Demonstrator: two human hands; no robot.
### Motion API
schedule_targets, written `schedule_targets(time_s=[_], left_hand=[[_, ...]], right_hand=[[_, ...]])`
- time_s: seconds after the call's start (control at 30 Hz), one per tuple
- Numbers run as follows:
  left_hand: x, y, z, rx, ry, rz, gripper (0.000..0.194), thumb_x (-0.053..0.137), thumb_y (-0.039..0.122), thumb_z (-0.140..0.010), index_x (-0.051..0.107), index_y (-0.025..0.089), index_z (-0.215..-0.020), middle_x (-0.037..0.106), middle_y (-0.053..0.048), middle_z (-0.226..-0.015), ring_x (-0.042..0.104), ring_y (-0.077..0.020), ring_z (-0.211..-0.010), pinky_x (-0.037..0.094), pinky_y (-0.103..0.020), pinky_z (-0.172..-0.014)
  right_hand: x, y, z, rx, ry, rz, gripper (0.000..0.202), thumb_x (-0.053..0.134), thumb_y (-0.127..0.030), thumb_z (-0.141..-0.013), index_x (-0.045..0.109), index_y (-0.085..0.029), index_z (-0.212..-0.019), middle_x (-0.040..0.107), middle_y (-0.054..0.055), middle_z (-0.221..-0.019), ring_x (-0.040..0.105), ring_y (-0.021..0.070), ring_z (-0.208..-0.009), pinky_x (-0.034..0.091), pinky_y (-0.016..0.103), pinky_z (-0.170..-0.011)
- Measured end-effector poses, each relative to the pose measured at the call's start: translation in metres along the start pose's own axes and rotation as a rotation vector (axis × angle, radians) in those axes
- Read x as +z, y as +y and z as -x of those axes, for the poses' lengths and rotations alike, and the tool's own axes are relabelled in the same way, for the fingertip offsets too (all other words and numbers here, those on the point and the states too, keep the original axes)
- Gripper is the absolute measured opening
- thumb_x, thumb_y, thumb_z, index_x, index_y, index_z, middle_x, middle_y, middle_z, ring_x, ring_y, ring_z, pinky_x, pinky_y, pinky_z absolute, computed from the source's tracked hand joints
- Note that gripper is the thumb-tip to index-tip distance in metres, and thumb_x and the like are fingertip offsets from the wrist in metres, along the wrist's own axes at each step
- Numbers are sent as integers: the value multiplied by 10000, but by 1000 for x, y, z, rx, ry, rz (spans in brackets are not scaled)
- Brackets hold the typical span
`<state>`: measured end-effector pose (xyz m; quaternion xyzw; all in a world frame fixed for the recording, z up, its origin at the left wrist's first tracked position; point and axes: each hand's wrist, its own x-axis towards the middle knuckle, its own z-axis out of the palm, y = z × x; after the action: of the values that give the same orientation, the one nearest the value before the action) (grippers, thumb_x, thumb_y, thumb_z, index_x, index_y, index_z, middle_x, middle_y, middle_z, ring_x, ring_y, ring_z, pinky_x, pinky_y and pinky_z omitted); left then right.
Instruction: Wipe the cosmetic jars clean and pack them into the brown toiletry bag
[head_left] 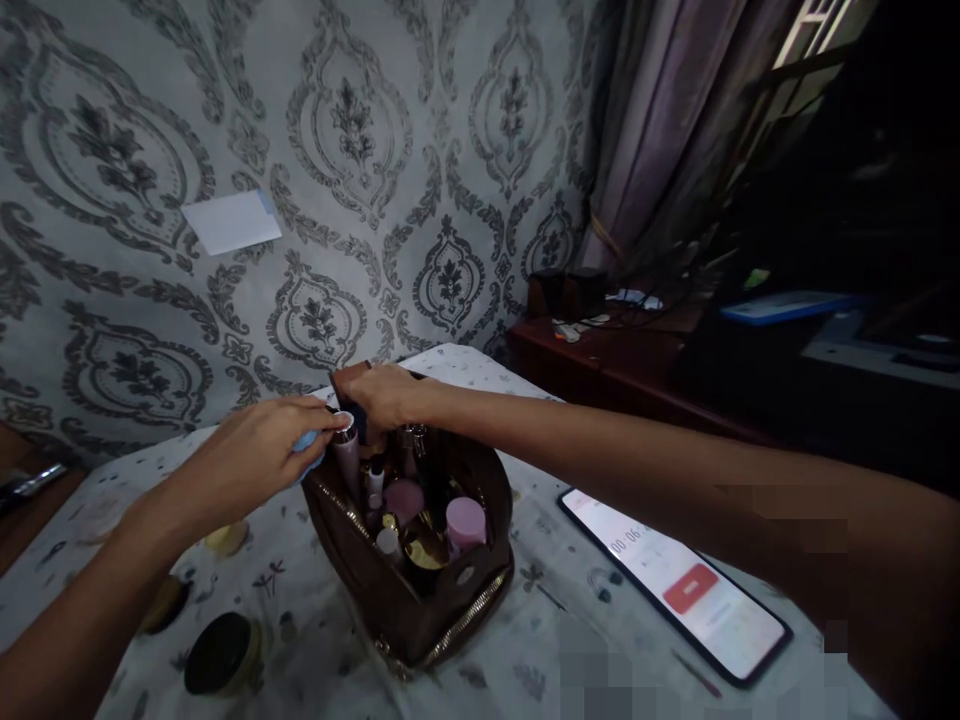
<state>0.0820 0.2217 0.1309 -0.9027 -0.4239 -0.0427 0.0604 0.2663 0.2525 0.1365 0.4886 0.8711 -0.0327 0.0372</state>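
A brown zippered bag [360, 590] stands open on the patterned cloth, filled with bottles and jars, among them a pink-lidded jar [466, 522]. My left hand [262, 450] is at the bag's left rim, its fingers closed around something light blue [306, 441] and touching the cap of a pink bottle [346, 455]. At the far end of the bag, my right hand [394, 397] has its fingers wrapped over a brown item [351, 378], whose lower part is hidden.
A phone [697, 600] with a lit timer lies right of the bag. Dark-lidded jars [219, 652] and a yellowish item [226, 539] sit to the left. Behind are a wallpapered wall and a reddish table [540, 345] with cables.
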Motion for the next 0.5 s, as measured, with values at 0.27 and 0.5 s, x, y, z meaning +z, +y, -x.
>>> schedule_targets(time_s=[0.27,0.5], left_hand=[[1,-1,-1,19,8,-1,477,354,502,-975,700,310,-1241,681,-43,-1338,618,-281,-1229,480,-404,-1044],[-7,4,-1,63,30,-28,392,385,469,-966,687,286,-1135,710,-39,-1193,656,-270,-1087,511,-353,-944]], right_hand=[[-8,8,33,-83,151,-124,308,673,-166,-864,658,-172,-1172,720,85,-1194,655,227,-1100,456,254,-810],[4,4,60,-211,319,-203,175,602,-117,-884,688,-140,-1035,710,90,-1052,632,207,-962,426,270,-737]])
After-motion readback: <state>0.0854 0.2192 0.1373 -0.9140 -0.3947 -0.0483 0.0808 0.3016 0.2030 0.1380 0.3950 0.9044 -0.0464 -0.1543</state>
